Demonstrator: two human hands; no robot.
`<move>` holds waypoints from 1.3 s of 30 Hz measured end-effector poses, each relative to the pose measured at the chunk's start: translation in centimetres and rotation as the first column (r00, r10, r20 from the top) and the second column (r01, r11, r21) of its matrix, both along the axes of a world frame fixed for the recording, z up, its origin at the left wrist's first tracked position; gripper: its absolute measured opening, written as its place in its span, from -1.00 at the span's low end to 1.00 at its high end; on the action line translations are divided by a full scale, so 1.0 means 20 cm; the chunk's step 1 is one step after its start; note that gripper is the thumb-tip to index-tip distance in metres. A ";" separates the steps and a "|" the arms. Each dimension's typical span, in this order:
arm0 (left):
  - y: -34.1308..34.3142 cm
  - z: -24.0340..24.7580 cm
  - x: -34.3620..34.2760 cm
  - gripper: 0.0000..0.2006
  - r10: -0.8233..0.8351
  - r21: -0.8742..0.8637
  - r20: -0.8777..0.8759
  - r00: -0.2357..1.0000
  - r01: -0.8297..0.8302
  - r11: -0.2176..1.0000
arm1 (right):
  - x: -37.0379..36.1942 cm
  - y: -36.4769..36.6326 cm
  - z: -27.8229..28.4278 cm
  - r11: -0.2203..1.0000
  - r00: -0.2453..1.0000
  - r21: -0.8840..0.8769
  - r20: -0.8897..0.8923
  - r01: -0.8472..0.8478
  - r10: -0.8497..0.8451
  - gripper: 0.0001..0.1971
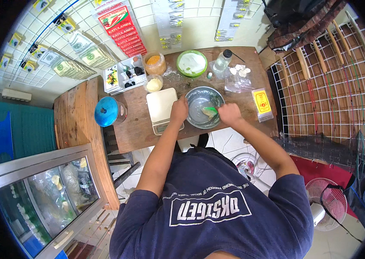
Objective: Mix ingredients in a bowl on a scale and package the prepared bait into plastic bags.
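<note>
A round metal bowl (196,100) sits near the front edge of the wooden table, its inner wall smeared with a pale residue. My left hand (179,109) is closed on the bowl's left rim. In my right hand (230,114) is a spatula (211,109) with a green handle. Its blade lies inside the bowl, against the lower right part, with some pale stuff on it. A white kitchen scale (162,103) stands just left of the bowl, partly covered by my left hand and forearm.
Behind the bowl stand a green-rimmed tub of white powder (192,63), a clear bottle (222,61), an orange-filled jar (155,64) and a small cream-filled tub (153,83). A blue-lidded can (106,111) is at the left, a yellow packet (262,103) at the right.
</note>
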State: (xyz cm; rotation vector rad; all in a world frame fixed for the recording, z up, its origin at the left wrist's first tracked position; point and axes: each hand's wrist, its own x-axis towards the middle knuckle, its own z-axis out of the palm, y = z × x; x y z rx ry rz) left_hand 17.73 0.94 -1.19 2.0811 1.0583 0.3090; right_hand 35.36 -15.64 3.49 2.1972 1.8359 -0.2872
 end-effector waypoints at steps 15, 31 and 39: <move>0.03 0.04 0.01 -0.65 0.007 0.081 0.043 0.999 -0.010 0.997 | -0.08 -0.11 -0.02 0.906 0.979 0.371 0.053 -0.202 0.197 -0.69; 0.04 -0.01 -0.01 -0.65 0.006 0.043 -0.025 1.000 -0.004 0.999 | -0.06 -0.13 0.04 0.907 0.978 0.368 0.052 -0.205 0.200 -0.78; 0.03 0.03 0.00 -0.65 0.014 0.079 0.050 0.999 -0.018 0.997 | -0.02 -0.01 0.10 0.910 0.979 0.361 0.072 -0.203 0.190 -0.86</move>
